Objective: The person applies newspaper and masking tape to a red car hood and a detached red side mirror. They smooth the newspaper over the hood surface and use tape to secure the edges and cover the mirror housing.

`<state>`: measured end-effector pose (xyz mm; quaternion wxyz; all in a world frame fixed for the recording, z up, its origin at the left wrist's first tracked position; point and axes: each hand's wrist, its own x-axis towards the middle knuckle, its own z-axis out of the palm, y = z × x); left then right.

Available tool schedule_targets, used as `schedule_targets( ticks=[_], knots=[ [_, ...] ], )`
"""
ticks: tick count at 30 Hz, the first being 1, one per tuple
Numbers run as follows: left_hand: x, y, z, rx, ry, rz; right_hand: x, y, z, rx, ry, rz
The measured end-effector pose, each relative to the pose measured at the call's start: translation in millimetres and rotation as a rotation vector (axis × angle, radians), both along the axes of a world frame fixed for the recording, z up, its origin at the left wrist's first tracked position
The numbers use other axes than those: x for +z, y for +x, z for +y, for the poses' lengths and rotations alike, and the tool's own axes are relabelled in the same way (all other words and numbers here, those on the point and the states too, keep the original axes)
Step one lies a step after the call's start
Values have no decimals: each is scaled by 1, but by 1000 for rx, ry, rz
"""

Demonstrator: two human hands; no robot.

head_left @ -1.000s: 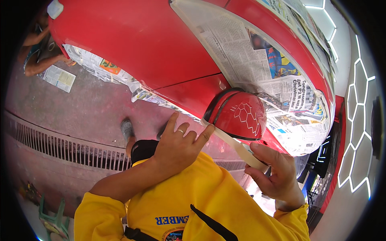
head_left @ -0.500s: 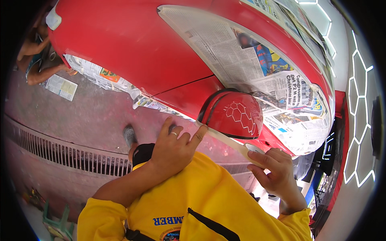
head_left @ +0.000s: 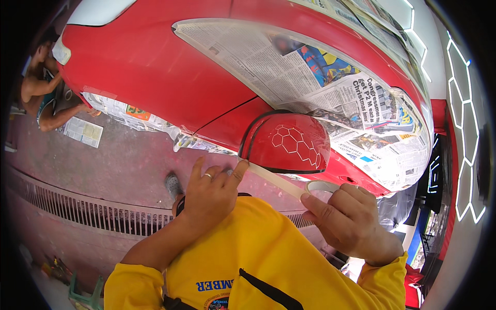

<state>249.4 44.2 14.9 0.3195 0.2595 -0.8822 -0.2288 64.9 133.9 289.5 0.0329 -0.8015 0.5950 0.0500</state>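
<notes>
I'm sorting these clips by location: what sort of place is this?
Likely a car paint or body shop: a red car has newspaper covering its side window area, and masking tape stretches between the left hand and the right hand.

Left hand [head_left: 211, 196]: left side, back visible, fingers spread, index extended far and right. Right hand [head_left: 346, 219]: right side, fingers curled. Forearms [head_left: 160, 243]: angled from near side.

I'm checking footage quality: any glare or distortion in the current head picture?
Head view: hexagonal glare lines cross the red side mirror; head view: fisheye distortion curves the floor grate, and the picture's rim falls into black; head view: the tape strip reads clearly.
</notes>
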Motion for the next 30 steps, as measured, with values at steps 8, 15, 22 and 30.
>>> schedule_targets(
  ticks=[8, 15, 22, 30],
  knots=[
    [-3, 3, -1, -31, -1, -45, -8, -17, 19, -131, 24, -23],
    [2, 3, -3, -31, 20, -33, -7, -6, 22, -62, -12, 15],
    [-3, 3, -2, -39, 26, -30, -8, -13, 23, -73, -16, 30],
    [-3, 1, 0, -34, 28, -45, -7, -23, 21, -133, 11, 27]
  ],
)
